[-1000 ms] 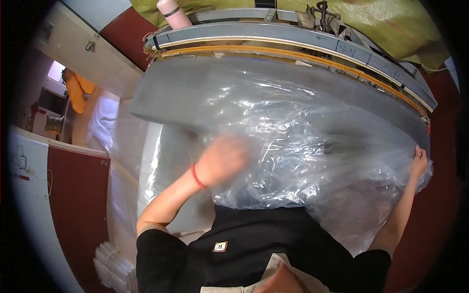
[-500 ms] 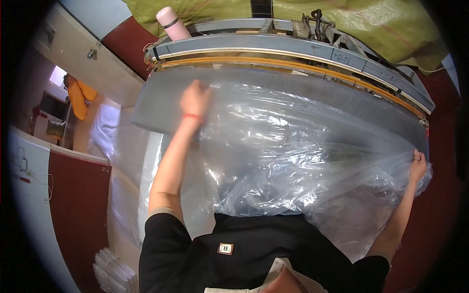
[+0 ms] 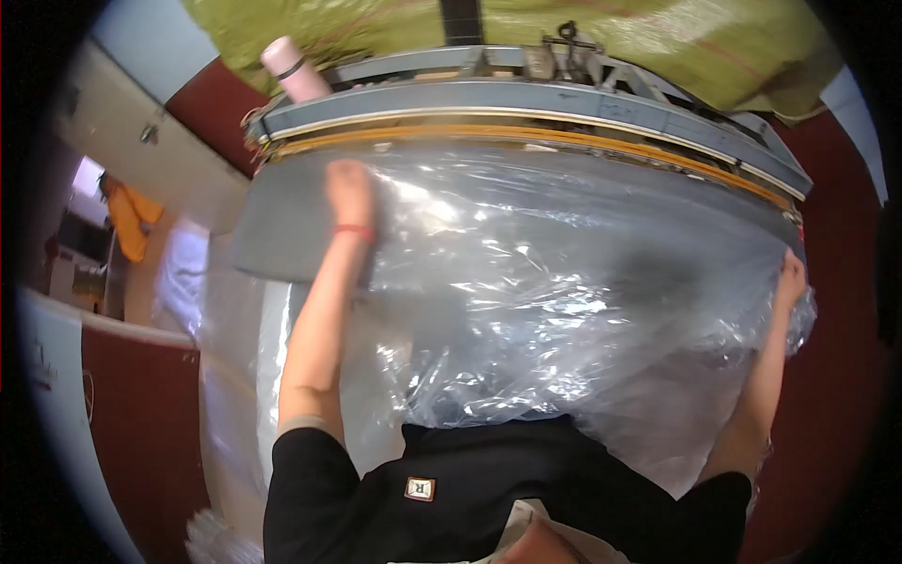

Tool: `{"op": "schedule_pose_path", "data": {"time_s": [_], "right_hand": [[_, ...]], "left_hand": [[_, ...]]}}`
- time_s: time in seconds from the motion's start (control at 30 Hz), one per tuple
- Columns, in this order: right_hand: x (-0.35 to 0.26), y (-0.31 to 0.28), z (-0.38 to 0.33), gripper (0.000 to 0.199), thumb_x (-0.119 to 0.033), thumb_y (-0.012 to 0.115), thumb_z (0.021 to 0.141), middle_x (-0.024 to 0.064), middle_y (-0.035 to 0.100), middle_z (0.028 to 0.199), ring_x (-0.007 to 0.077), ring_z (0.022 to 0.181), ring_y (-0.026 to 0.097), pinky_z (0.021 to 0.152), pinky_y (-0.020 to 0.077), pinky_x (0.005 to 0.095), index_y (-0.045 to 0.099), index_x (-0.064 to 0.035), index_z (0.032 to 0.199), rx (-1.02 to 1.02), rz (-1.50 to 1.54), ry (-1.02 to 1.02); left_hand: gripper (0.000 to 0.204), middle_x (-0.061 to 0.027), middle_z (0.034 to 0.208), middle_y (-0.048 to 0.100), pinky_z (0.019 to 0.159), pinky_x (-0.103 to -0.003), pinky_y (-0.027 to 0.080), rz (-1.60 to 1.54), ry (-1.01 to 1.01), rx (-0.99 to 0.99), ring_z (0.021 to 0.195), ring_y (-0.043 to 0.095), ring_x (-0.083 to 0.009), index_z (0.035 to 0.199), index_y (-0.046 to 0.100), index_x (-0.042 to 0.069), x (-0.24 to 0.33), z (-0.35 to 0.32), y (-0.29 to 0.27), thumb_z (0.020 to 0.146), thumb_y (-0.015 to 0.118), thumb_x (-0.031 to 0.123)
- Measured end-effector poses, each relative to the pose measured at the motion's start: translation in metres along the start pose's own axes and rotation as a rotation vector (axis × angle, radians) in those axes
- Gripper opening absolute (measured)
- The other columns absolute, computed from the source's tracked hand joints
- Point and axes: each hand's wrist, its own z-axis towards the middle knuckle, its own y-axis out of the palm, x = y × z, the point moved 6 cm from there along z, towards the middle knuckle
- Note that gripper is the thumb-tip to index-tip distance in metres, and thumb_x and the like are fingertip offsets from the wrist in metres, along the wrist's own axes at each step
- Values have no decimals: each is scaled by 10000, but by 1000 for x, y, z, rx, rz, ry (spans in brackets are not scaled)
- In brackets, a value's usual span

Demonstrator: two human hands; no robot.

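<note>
Two hands spread across clear plastic sheet at a grey bench

In the head view, the clear plastic sheet (image 3: 507,320) lies crumpled and shiny over the grey bench (image 3: 282,216), covering its middle and right part and coming down over the near edge to the front of the wearer's black shirt (image 3: 554,489). The bench's left end is bare.

The left hand (image 3: 349,195) is at the far left of the sheet, near the back of the bench, with a red bracelet (image 3: 355,230) on its wrist. Its fingers look curled, but the hand is blurred, and I cannot tell whether it has hold of the sheet's edge. The right hand (image 3: 792,278), its arm reaching well out to the side, is closed on the sheet at its right side, where some plastic bunches just beyond the fingers.

Along the back of the bench run an orange strip (image 3: 526,133) and, behind it, a blue-grey metal rail (image 3: 526,96). A pink bottle (image 3: 297,71) with a dark band is by the rail's left end. Green sheeting (image 3: 676,47) hangs behind. An open door (image 3: 178,141) is on the left.
</note>
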Motion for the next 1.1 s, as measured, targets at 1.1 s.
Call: {"op": "schedule_pose_path", "data": {"time_s": [1.1], "right_hand": [[-163,5,-50,250,-208,523,843,74,564,887,145,832,536,758,420,264,516,-14,1000,163,199,-384]], "left_hand": [[84,9,633,464,473,-207,327,-478,-310,-268,544,421,-71,706,490,56,-67,82,15,764,505,115]]}}
